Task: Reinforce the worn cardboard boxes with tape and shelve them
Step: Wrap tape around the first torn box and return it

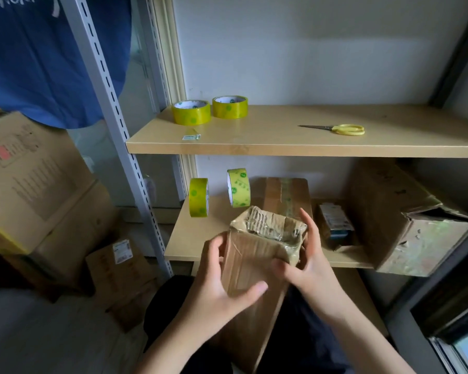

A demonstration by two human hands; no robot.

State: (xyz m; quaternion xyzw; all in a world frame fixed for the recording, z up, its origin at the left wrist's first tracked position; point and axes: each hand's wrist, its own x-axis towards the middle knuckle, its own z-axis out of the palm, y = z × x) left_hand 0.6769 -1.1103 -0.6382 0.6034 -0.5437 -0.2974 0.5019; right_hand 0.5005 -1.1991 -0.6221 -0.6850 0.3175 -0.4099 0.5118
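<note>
Box (250, 261) sits between your palms, in front of the lower shelf (200, 238): your left hand (216, 282) curls round its near side, your right hand (305, 265) clasps the far corner, thumb on top. Its crushed top end could tear or buckle if you squeeze harder. Beyond your grip a taped box (285, 195) fills the shelf middle, two tape rolls (198, 197) stand up-left, and scissors (335, 129) lie well above on the upper shelf (281, 141).
</note>
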